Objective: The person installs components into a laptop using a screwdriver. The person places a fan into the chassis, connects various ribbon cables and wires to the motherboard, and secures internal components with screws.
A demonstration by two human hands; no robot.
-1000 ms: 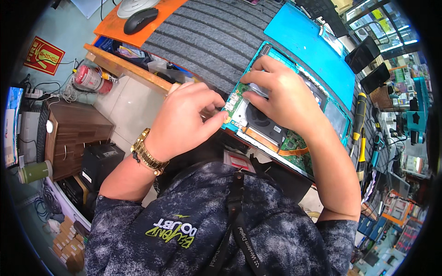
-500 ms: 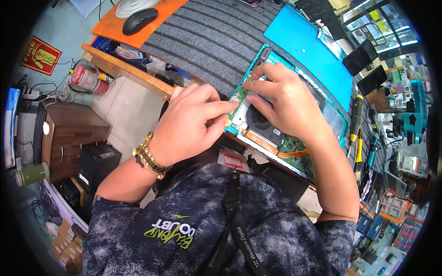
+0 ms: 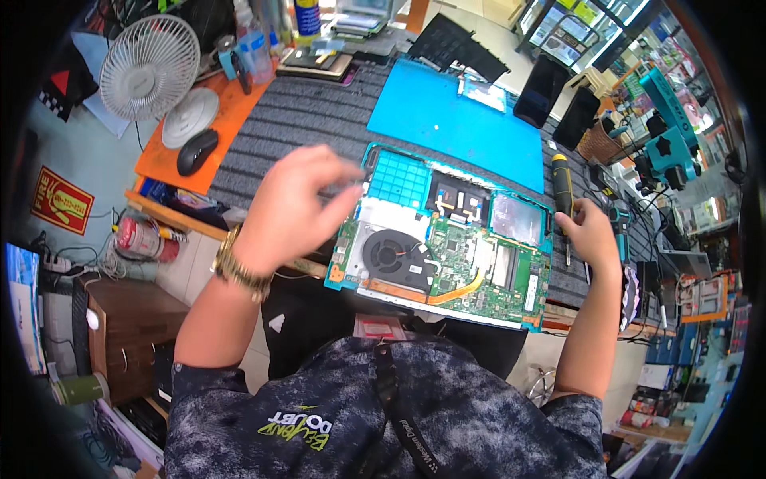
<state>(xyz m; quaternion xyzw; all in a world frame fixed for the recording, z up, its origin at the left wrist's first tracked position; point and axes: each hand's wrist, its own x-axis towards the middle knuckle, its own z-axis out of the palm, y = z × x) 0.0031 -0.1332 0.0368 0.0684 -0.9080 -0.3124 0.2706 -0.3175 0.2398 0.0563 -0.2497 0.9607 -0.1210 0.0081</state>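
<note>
An opened turquoise laptop chassis (image 3: 399,180) lies at the desk's front, showing a black fan (image 3: 388,257), green circuit board (image 3: 463,263) and copper heat pipe (image 3: 403,291). My left hand (image 3: 291,207), blurred at the fingertips, hovers at the chassis's upper left corner, thumb and index apart, with nothing visible in it. My right hand (image 3: 590,235) grips a yellow-and-black screwdriver (image 3: 562,180) just beside the chassis's right edge. Part of that screwdriver is hidden by my fingers.
A blue mat (image 3: 455,112) lies behind the chassis, with black laptop parts (image 3: 447,44) beyond it. Phones (image 3: 541,92), a turquoise stand (image 3: 670,120) and cluttered tools are at right. An orange board (image 3: 227,108) holds a mouse (image 3: 198,152) and white fan (image 3: 144,76) at left.
My right hand has left the chassis's left part for the screwdriver at right, now gripping it. My left hand has lifted toward the upper left corner. The view has tilted up.
</note>
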